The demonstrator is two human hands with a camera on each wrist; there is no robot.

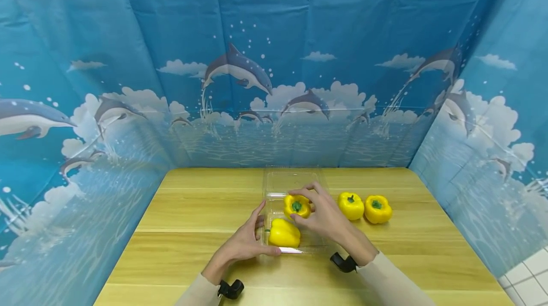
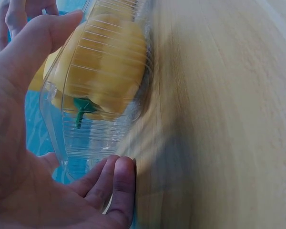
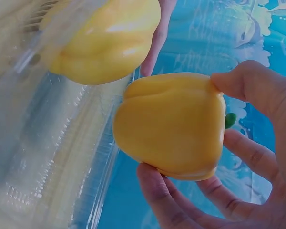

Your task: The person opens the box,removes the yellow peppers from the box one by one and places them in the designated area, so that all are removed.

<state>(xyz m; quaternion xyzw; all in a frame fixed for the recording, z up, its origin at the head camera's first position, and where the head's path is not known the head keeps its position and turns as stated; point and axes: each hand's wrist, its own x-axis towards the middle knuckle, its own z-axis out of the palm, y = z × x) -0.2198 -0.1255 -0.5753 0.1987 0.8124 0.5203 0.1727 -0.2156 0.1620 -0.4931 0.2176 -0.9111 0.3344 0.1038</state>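
Observation:
My right hand (image 1: 327, 215) pinches a yellow bell pepper (image 1: 304, 211) between thumb and fingers. In the right wrist view this bell pepper (image 3: 169, 126) is tilted on its side, its green stem toward the palm. It is held above the clear plastic container (image 1: 316, 240), which lies with its lid folded back. Inside, at the front left, another yellow bell pepper (image 1: 284, 233) lies sideways, stem to the left. My left hand (image 1: 246, 241) holds the container's near left corner, thumb at the front rim and fingers along the left side, as the left wrist view shows.
Two more yellow bell peppers, a nearer one (image 1: 351, 206) and a farther one (image 1: 378, 209), stand side by side right of the container. The open lid (image 1: 293, 181) reaches the back of the wooden table (image 1: 197, 220). A blue dolphin-print curtain (image 1: 265, 144) encloses the table's back and sides.

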